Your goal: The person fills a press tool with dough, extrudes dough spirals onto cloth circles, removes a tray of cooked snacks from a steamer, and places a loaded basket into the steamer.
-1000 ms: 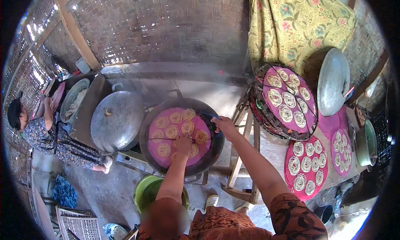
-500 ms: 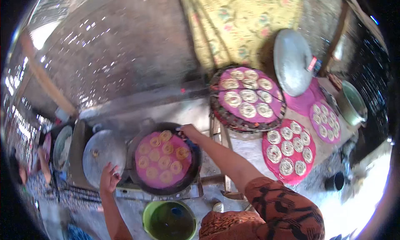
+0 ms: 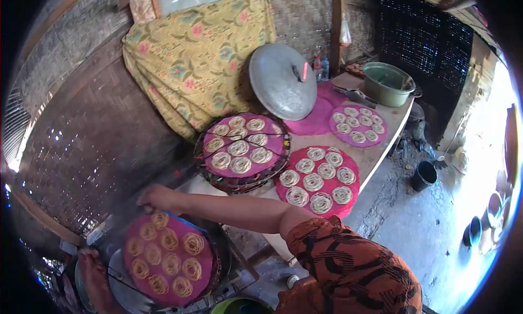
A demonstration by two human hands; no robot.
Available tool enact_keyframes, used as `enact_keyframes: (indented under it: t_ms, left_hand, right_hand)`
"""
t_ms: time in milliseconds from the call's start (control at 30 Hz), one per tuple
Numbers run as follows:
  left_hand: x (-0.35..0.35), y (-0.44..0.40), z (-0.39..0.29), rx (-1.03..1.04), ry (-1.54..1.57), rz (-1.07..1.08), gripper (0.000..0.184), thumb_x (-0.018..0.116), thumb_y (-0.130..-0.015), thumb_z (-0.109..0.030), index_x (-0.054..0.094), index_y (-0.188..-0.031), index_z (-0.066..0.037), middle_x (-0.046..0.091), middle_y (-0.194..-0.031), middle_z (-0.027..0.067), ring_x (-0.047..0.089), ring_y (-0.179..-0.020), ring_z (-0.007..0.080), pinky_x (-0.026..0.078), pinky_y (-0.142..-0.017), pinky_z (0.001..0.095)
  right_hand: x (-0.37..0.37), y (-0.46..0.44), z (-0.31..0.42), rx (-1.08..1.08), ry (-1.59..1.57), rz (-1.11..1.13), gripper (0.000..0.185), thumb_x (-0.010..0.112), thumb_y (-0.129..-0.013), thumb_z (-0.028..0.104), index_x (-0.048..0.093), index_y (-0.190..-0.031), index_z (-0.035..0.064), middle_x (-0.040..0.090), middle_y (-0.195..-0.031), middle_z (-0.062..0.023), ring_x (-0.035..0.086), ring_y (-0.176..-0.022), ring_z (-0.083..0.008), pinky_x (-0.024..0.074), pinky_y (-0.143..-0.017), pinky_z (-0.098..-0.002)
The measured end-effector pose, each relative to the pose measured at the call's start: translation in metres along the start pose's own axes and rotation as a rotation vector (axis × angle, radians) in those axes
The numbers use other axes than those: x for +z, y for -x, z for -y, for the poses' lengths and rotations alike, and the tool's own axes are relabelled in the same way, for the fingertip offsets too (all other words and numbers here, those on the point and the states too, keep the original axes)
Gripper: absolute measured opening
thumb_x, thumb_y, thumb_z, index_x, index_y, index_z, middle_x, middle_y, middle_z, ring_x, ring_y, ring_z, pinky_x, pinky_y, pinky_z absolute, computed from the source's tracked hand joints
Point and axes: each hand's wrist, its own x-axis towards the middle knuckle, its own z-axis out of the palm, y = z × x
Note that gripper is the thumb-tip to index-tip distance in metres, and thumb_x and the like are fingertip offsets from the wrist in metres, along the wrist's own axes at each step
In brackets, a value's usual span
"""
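Observation:
A round pink sheet (image 3: 154, 255) bearing several pale noodle coils hangs tilted over the dark pan (image 3: 222, 254) and partly over a grey metal lid (image 3: 121, 276). It seems to lie on a tray with a blue edge. My right hand (image 3: 159, 197) is closed at the top edge of this tray; the exact grip is partly hidden. To the left, my left hand (image 3: 92, 262) has its fingers curled, and a thin dark cord runs from near it toward the sheet's lower edge. What the left fingers hold cannot be made out.
Stacked round racks (image 3: 239, 186) carry more noodle coils under black cords. On the table, a red sheet (image 3: 321, 175) and a smaller pink sheet (image 3: 358, 140) also hold coils. A large lid (image 3: 283, 82) leans on yellow cloth (image 3: 201, 58). A green basin (image 3: 239, 306) sits below.
The pink sheet of noodle coils has risen out of the pan and shifted left over the lid. My left hand has gone from spread fingers to curled. The view has turned right.

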Motion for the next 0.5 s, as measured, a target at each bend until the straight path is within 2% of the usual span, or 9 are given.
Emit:
enact_keyframes:
  t_ms: [33, 67, 100, 167, 200, 267, 367, 400, 500]
  left_hand:
    - [0.026, 0.003, -0.028, -0.008, -0.051, 0.131, 0.024, 0.052, -0.092, -0.025, 0.050, -0.112, -0.011, 0.054, -0.093, -0.0019, 0.048, -0.076, 0.0031, 0.038, -0.063, 0.0161]
    - [0.051, 0.003, -0.049, -0.017, -0.105, 0.260, 0.023, 0.053, -0.092, -0.021, 0.051, -0.113, -0.011, 0.056, -0.099, -0.0008, 0.053, -0.087, 0.0040, 0.041, -0.067, 0.0163]
    - [0.071, -0.002, -0.062, -0.011, -0.102, 0.272, 0.023, 0.053, -0.092, -0.021, 0.051, -0.113, -0.011, 0.056, -0.099, -0.0008, 0.053, -0.087, 0.0040, 0.041, -0.067, 0.0163]
    - [0.106, -0.004, -0.082, 0.021, -0.273, 0.184, 0.032, 0.050, -0.093, -0.030, 0.048, -0.117, -0.009, 0.052, -0.095, -0.0033, 0.045, -0.071, 0.0032, 0.034, -0.064, 0.0185]
    - [0.116, -0.012, -0.087, 0.040, -0.302, 0.123, 0.031, 0.050, -0.093, -0.030, 0.049, -0.117, -0.010, 0.053, -0.095, -0.0035, 0.045, -0.071, 0.0031, 0.034, -0.064, 0.0188]
    - [0.139, -0.024, -0.103, 0.054, -0.328, 0.071, 0.030, 0.051, -0.093, -0.031, 0.050, -0.117, -0.012, 0.054, -0.093, -0.0040, 0.044, -0.070, 0.0025, 0.033, -0.062, 0.0186]
    - [0.194, -0.019, -0.138, 0.055, -0.368, 0.173, 0.029, 0.051, -0.092, -0.032, 0.052, -0.115, -0.013, 0.055, -0.088, -0.0048, 0.044, -0.066, 0.0013, 0.033, -0.059, 0.0175]
    - [0.212, -0.015, -0.147, 0.052, -0.419, 0.260, 0.028, 0.052, -0.092, -0.032, 0.052, -0.113, -0.014, 0.055, -0.085, -0.0055, 0.043, -0.065, 0.0007, 0.032, -0.057, 0.0169]
    - [0.301, 0.027, -0.162, 0.054, -0.505, 0.251, 0.023, 0.052, -0.091, -0.033, 0.053, -0.106, -0.015, 0.054, -0.079, -0.0069, 0.042, -0.062, -0.0005, 0.029, -0.054, 0.0157]
  right_hand:
    - [0.005, 0.005, 0.043, 0.243, -0.216, 0.032, 0.032, 0.050, -0.089, 0.029, 0.060, -0.077, 0.0017, 0.061, -0.066, -0.0083, 0.056, -0.050, -0.0122, 0.0429, -0.044, -0.0260]
    - [0.013, 0.013, 0.081, 0.289, -0.255, 0.061, 0.036, 0.046, -0.091, 0.032, 0.058, -0.076, 0.0021, 0.062, -0.066, -0.0086, 0.055, -0.048, -0.0132, 0.0427, -0.043, -0.0261]
    - [0.020, 0.021, 0.114, 0.335, -0.293, 0.093, 0.040, 0.043, -0.092, 0.036, 0.057, -0.076, 0.0025, 0.062, -0.066, -0.0088, 0.055, -0.045, -0.0141, 0.0426, -0.042, -0.0262]
    - [0.035, 0.031, 0.164, 0.410, -0.339, 0.058, 0.047, 0.037, -0.093, 0.042, 0.056, -0.083, 0.0000, 0.062, -0.066, -0.0101, 0.056, -0.045, -0.0166, 0.0432, -0.042, -0.0252]
    - [0.037, 0.036, 0.185, 0.411, -0.334, 0.059, 0.047, 0.037, -0.093, 0.042, 0.056, -0.083, 0.0000, 0.062, -0.066, -0.0101, 0.056, -0.045, -0.0166, 0.0432, -0.042, -0.0252]
    - [0.034, 0.048, 0.218, 0.372, -0.169, 0.022, 0.053, 0.035, -0.093, 0.047, 0.053, -0.098, -0.0023, 0.063, -0.075, -0.0131, 0.059, -0.051, -0.0212, 0.0460, -0.047, -0.0296]
    - [0.011, 0.071, 0.237, 0.256, -0.269, 0.027, 0.063, 0.035, -0.090, 0.055, 0.045, -0.113, -0.0033, 0.062, -0.086, -0.0180, 0.062, -0.063, -0.0264, 0.0479, -0.052, -0.0370]
    - [-0.001, 0.086, 0.249, 0.263, -0.272, 0.009, 0.067, 0.035, -0.089, 0.058, 0.042, -0.117, -0.0030, 0.061, -0.091, -0.0193, 0.062, -0.069, -0.0286, 0.0478, -0.058, -0.0395]
    - [-0.042, 0.150, 0.301, 0.322, -0.278, -0.061, 0.073, 0.034, -0.088, 0.061, 0.038, -0.121, -0.0037, 0.060, -0.097, -0.0202, 0.062, -0.077, -0.0304, 0.0455, -0.071, -0.0418]
